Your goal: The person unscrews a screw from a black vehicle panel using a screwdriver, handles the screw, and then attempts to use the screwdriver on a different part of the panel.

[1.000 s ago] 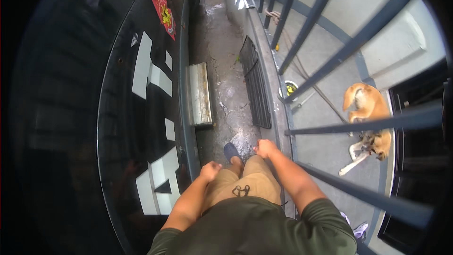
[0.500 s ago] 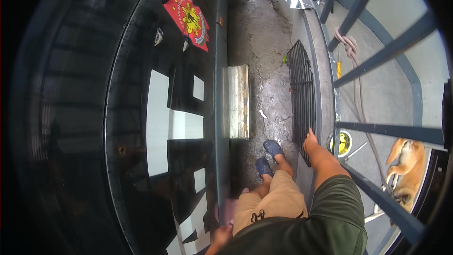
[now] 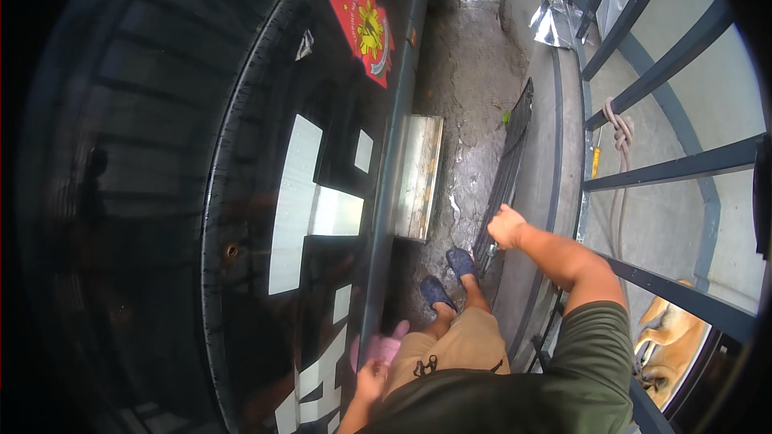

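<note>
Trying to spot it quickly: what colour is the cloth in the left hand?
Pink, seen in the head view: the cloth is in the left hand.

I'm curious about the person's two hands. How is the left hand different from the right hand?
The left hand hangs low beside the dark vehicle and holds a pink cloth; the right hand holds nothing that shows. The left hand stays close to the body, while the right hand stretches out ahead, curled, by the leaning black grate. Little of the left arm shows; the right forearm is in plain view. Both hands are bare.
</note>
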`<state>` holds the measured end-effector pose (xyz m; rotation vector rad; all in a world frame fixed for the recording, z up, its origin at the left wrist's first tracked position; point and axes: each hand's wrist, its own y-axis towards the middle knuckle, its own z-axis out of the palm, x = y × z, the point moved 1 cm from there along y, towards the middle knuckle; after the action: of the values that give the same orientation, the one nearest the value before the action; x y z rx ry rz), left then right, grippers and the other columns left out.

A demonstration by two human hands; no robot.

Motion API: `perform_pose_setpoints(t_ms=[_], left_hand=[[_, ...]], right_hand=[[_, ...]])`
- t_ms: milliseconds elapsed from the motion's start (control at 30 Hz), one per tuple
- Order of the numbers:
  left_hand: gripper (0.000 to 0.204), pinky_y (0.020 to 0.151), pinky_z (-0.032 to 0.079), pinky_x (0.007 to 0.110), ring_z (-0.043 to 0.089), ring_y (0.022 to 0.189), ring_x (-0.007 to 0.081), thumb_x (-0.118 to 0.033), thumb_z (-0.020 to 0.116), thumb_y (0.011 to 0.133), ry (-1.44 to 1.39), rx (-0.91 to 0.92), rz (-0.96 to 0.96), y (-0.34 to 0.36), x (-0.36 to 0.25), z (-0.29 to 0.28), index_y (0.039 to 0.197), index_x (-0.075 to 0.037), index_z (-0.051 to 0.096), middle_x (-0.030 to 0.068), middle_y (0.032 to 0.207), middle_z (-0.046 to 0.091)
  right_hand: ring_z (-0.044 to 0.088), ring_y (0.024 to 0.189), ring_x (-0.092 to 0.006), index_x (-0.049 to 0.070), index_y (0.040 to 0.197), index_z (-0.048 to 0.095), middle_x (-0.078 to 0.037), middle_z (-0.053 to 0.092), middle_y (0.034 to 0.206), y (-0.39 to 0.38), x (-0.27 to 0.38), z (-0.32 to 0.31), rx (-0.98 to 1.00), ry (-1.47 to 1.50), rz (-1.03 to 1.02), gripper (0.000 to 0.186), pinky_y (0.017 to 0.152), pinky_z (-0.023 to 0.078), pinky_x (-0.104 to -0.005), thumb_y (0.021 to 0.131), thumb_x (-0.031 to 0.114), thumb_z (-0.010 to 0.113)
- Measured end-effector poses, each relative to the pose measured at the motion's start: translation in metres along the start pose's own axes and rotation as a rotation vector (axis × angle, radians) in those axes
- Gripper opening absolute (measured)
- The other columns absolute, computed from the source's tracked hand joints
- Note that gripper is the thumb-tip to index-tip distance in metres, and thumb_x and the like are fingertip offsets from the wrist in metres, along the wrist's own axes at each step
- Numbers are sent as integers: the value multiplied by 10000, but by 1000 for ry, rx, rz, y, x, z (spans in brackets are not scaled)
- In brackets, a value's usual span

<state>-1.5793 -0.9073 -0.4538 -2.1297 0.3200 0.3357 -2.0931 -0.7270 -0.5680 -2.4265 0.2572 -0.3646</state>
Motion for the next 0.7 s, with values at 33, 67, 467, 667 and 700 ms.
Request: perform_pose_setpoints(t_ms=[33,67,467,667,700], left_hand=[[429,852,536,369,704,927,265,-351,656,924,-23,-30,78,6,-16,-2,1178,-6,647,176,994,722],[429,852,536,369,704,927,265,-351,656,924,-23,-31,81,8,-31,-7,1178,-6,647,176,994,722],[876,1170,265,468,296,1429,415,-588,614,881,109,-55,683,88,-178,16,1504,-64,292,253,1517,330],[603,1135,307,488,365,1394,356,-509,536,956,78,-34,547,92,-171,20,1414,-133,426,164,1468,422],[536,1110,324,524,399,1374,335,-503,502,977,74,45,592,89,-167,25,1379,-151,471,136,1439,465]], right_hand=[[702,918,-250,114,854,739,-96,737,902,-2,-10,-22,-25,24,-2,374,910,429,-398,628,393,842],[706,882,-263,110,829,738,-106,734,871,-5,-15,-43,-104,25,-10,368,895,445,-410,623,395,846],[496,472,-333,-4,510,521,-181,432,467,-87,13,-189,-331,415,-228,707,508,428,-435,624,623,825],[357,482,-181,-19,540,537,-91,400,477,-92,37,-191,-162,443,-179,636,489,376,-383,597,494,909],[357,482,-181,-19,540,537,-91,400,477,-94,39,-197,-143,411,-200,636,489,376,-383,597,494,909]])
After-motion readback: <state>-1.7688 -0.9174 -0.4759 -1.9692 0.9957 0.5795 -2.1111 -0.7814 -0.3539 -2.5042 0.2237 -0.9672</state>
